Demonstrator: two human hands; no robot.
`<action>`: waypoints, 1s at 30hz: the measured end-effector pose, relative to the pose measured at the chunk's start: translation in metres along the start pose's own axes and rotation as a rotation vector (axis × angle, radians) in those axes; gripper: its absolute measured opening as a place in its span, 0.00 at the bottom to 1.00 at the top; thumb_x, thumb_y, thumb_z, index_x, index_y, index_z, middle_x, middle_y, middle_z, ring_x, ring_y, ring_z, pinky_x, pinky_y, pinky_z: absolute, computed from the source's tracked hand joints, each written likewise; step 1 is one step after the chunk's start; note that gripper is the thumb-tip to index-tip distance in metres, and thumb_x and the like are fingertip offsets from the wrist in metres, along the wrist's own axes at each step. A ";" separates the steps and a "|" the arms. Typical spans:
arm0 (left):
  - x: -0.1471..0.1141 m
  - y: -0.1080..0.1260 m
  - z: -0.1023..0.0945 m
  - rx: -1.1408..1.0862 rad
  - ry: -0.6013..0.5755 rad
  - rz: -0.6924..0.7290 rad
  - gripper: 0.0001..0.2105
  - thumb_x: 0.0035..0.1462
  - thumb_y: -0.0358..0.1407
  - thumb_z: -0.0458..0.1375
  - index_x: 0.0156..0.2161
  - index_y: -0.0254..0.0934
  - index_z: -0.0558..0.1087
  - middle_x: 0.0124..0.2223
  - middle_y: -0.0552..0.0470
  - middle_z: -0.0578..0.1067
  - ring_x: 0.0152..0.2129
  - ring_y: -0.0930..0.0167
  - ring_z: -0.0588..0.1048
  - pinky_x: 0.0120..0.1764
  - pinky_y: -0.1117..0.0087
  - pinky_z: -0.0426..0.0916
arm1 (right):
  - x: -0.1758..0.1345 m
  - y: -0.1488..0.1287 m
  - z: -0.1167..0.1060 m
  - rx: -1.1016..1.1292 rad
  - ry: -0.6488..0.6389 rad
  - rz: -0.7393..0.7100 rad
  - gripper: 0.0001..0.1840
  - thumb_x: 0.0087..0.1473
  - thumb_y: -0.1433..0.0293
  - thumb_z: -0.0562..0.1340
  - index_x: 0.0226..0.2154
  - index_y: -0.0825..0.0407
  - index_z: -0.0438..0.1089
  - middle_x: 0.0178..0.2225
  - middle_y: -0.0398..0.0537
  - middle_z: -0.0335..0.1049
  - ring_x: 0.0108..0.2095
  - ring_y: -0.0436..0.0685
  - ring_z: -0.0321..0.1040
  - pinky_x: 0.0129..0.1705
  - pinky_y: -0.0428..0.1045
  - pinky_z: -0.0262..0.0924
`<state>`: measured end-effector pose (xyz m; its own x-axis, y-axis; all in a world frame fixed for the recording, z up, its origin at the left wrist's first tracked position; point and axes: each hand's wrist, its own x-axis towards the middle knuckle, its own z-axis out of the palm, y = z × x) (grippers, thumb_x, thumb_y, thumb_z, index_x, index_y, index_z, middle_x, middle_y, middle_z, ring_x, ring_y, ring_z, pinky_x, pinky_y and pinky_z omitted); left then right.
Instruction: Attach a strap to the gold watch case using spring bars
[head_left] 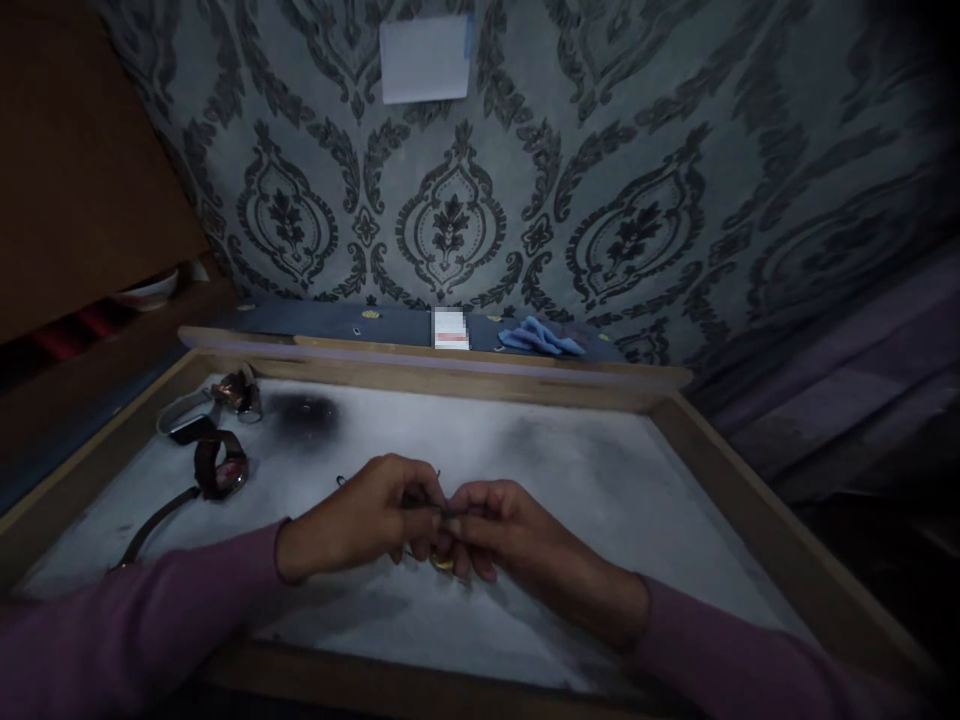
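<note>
Over the middle of the white-lined tray, my left hand (375, 515) and my right hand (517, 530) meet with their fingertips pinched together. Between them is a small dark thing, mostly covered by the fingers. A gold rounded part (442, 563) shows below the fingertips; whether it belongs to the dark thing I cannot tell. A thin dark loop (341, 481) sticks out behind my left hand. To the left lie a wristwatch with a dark curled strap (217, 465), a watch with a pale band (186, 420) and a brownish metal watch (238, 390).
A raised wooden rim (450, 370) surrounds the white surface. A dark strap (157, 525) lies near my left sleeve. Beyond the rim are a small white box (450, 328) and a crumpled blue cloth (541, 337), before a patterned wall (450, 220). An orange-brown panel (82, 170) stands at left.
</note>
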<state>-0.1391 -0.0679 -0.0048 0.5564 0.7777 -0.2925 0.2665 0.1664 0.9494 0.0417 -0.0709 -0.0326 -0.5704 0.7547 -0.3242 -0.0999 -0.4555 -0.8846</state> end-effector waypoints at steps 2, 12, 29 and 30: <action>0.002 -0.001 -0.004 -0.014 -0.024 -0.008 0.03 0.49 0.32 0.56 0.30 0.34 0.66 0.24 0.54 0.73 0.19 0.74 0.71 0.18 0.78 0.61 | 0.000 -0.001 -0.001 0.005 -0.004 0.005 0.13 0.42 0.65 0.70 0.24 0.58 0.70 0.22 0.46 0.74 0.18 0.46 0.68 0.15 0.39 0.51; -0.001 0.005 -0.043 0.775 0.219 0.194 0.05 0.54 0.29 0.54 0.32 0.35 0.72 0.26 0.55 0.72 0.24 0.73 0.70 0.29 0.72 0.60 | -0.010 -0.002 -0.004 -0.460 0.051 -0.207 0.08 0.54 0.67 0.63 0.28 0.55 0.72 0.24 0.43 0.70 0.22 0.47 0.64 0.23 0.42 0.56; -0.068 -0.009 -0.033 0.978 0.237 0.284 0.09 0.64 0.29 0.50 0.33 0.35 0.70 0.33 0.52 0.71 0.31 0.71 0.70 0.34 0.71 0.61 | -0.007 -0.001 0.047 -1.635 -0.177 -0.488 0.07 0.57 0.79 0.59 0.28 0.54 0.68 0.32 0.44 0.71 0.27 0.51 0.66 0.25 0.47 0.51; -0.072 -0.010 -0.030 0.971 0.218 0.265 0.10 0.64 0.28 0.50 0.32 0.34 0.70 0.33 0.52 0.71 0.30 0.71 0.70 0.33 0.72 0.61 | -0.007 0.001 0.046 -1.635 -0.182 -0.514 0.08 0.56 0.79 0.59 0.28 0.53 0.67 0.31 0.43 0.70 0.27 0.51 0.66 0.25 0.47 0.50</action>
<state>-0.2057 -0.1072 0.0100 0.5607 0.8274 0.0319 0.7310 -0.5128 0.4503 0.0085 -0.0983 -0.0163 -0.8373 0.5465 0.0159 0.5153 0.7984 -0.3115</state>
